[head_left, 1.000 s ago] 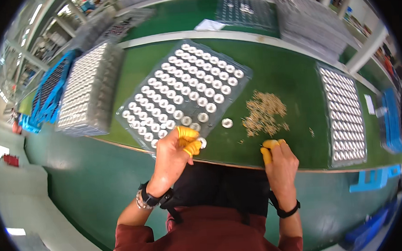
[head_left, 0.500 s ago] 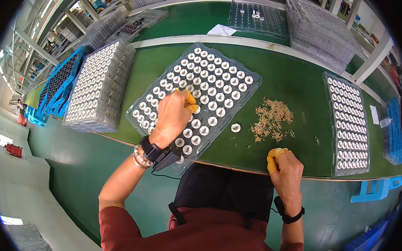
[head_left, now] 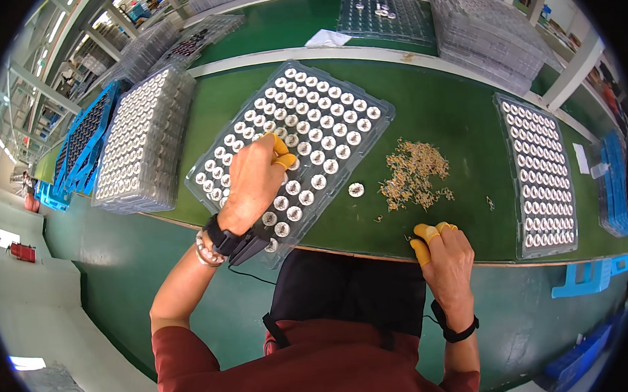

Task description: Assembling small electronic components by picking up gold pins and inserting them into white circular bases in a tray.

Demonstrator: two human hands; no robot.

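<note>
A clear plastic tray (head_left: 313,209) lies slanted on the green table, filled with rows of round white parts with dark middles. My left hand (head_left: 254,174) reaches over it, yellow cots on its closed fingertips, which rest on a spot among the round parts. What they pinch is hidden. My right hand (head_left: 445,254), also in yellow cots, is by the table's front edge; thumb and finger are pinched, and a small electronic component (head_left: 409,238) seems to poke out at their tips. Beyond it lies a heap of tiny tan components (head_left: 416,174). One loose round white part (head_left: 356,189) lies between tray and heap.
A tall stack of filled trays (head_left: 141,145) stands at left, beside blue trays (head_left: 91,137). Another filled tray (head_left: 540,177) lies at right. Stacked clear trays (head_left: 486,34) and a white paper (head_left: 328,38) are on or behind the rear ledge.
The whole view has shifted slightly, so the table's things sit a little higher and further left. My left hand stays at the tray; my right hand has moved slightly away from the heap.
</note>
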